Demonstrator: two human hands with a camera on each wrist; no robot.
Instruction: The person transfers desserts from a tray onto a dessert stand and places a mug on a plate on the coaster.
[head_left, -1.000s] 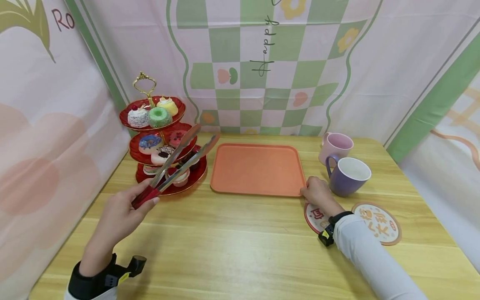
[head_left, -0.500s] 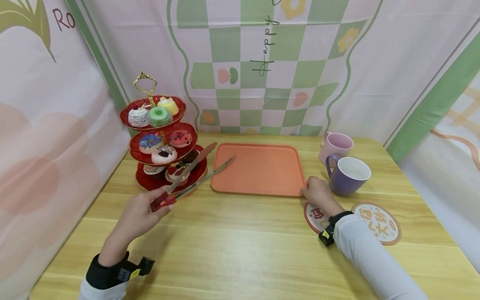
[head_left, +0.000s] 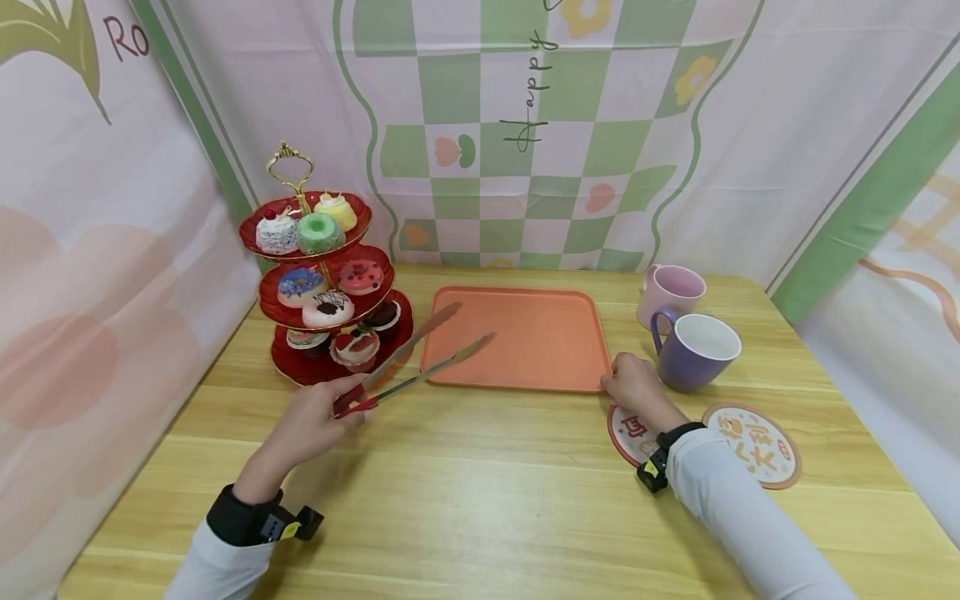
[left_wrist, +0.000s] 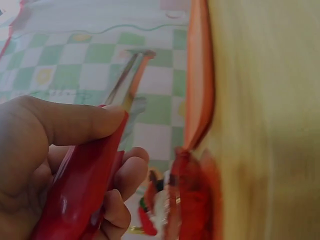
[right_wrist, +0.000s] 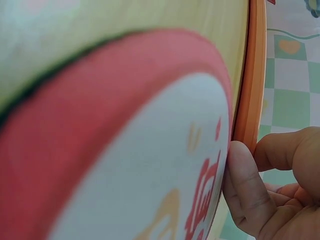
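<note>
My left hand (head_left: 311, 421) grips a pair of tongs (head_left: 416, 340) by the red handle (left_wrist: 75, 192). Their metal arms are spread with nothing between them, and the tips hang above the left part of an orange tray (head_left: 517, 337). With thumb and index finger, my right hand (head_left: 636, 385) pinches the tray's near right corner, as the right wrist view shows. Left of the tray stands a three-tier red stand (head_left: 279, 348) bearing several donuts and cakes, among them a green ring cake (head_left: 320, 234) and a strawberry cupcake (head_left: 356, 348).
A purple mug (head_left: 686, 362) and a pink mug (head_left: 669, 296) stand right of the tray. Two round coasters lie nearer: a red-rimmed coaster (head_left: 626, 433), partly under my right wrist, and a tan-rimmed coaster (head_left: 753, 446). A printed curtain (head_left: 517, 200) hangs behind the table.
From in front of the tiered stand, my left hand has carried the tongs right and lower, bringing their tips over the tray. My right hand has stayed at the tray's corner.
</note>
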